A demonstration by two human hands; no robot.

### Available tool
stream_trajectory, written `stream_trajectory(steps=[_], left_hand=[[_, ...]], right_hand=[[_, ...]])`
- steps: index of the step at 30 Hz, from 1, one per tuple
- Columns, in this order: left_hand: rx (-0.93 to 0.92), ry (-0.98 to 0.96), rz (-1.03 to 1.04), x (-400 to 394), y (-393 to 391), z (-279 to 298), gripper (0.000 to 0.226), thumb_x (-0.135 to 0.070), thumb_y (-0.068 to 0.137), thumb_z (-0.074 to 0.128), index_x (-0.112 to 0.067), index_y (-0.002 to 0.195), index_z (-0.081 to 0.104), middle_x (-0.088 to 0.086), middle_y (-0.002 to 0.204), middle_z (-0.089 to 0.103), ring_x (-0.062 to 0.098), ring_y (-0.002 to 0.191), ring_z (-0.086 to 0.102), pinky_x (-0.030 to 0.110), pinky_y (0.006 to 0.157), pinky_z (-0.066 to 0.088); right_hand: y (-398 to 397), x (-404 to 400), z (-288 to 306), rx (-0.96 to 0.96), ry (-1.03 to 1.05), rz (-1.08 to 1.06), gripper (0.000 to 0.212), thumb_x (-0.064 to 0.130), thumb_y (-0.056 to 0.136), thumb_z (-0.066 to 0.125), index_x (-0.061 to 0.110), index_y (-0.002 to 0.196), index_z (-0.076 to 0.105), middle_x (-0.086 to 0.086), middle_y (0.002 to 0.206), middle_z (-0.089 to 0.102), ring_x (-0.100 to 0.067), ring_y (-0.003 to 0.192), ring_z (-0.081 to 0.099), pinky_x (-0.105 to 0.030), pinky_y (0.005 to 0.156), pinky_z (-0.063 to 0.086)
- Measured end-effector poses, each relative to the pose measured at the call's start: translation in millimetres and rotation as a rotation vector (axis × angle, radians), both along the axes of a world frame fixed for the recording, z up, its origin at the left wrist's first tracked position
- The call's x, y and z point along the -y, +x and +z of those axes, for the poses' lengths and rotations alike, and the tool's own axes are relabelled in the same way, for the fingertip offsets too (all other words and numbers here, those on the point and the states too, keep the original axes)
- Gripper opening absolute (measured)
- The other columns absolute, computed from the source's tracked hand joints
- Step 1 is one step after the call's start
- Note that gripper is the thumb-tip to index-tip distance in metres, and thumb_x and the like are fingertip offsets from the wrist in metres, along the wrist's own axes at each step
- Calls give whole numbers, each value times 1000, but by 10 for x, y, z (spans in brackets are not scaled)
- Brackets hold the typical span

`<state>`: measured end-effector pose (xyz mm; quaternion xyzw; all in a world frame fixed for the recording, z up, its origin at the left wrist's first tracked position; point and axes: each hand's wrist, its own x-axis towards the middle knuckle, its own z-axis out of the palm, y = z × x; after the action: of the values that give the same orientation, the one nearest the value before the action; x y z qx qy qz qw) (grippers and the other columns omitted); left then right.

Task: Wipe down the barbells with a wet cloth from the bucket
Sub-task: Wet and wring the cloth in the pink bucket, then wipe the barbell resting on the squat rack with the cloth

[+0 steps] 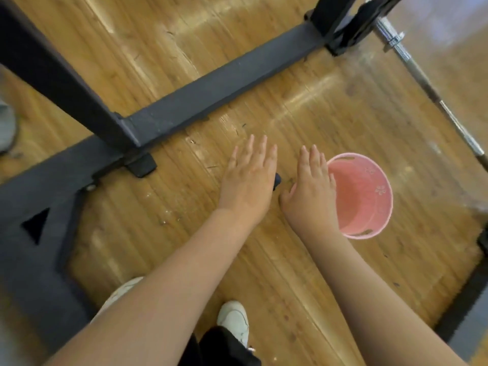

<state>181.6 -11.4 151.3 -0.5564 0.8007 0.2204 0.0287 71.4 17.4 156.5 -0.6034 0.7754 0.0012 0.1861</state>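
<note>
Reaching hands (pixel 277 180) outstretched, flat, beside bucket (pixel 369 196)

The right hand (pixel 313 188) hides the pink plastic bucket's (pixel 369 196) left rim; the chrome steel barbell (pixel 422 77), blurred, leaves the frame's right edge.

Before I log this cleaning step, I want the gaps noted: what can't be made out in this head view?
- Pink bucket: the right hand covers its near-left rim; water or cloth inside can't be confirmed.
- Dark object beside the left hand: mostly hidden by that hand, unidentifiable.
- Barbell: blurred, running out at the right edge.
- Black rack frame: cut off by the top and left edges.
</note>
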Motion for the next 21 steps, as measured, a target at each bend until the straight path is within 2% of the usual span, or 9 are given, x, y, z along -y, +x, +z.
stream_trajectory(steps=[5,9,15,21], left_hand=[[-32,-4,130,-87,259,412,62,-10,99,33,-12,151,-1,9,159,-5,25,146,-9,40,117,0],[-11,-10,127,-282,532,630,59,-15,102,34,-13,152,3,9,160,-1,26,146,-3,41,118,4],[-12,-90,259,-398,973,779,68,-3,95,43,-10,151,5,10,159,0,27,146,-4,42,118,5],[-19,-74,340,-600,1218,1046,61,-10,99,37,-11,151,5,9,159,-1,26,146,-4,41,119,5]], right_hand=[[239,29,386,-28,8,140,78,12,89,49,10,151,2,-8,159,-3,-21,145,-5,-41,118,4],[590,-33,622,13,-42,180,71,21,94,47,8,151,7,-11,158,2,-24,145,-1,-41,117,5],[976,-33,841,-44,-67,296,80,16,89,56,8,151,7,-10,158,3,-22,146,1,-43,116,9],[1301,-146,1098,-56,-58,393,73,25,95,46,11,151,2,-6,159,-2,-20,145,-4,-41,118,5]])
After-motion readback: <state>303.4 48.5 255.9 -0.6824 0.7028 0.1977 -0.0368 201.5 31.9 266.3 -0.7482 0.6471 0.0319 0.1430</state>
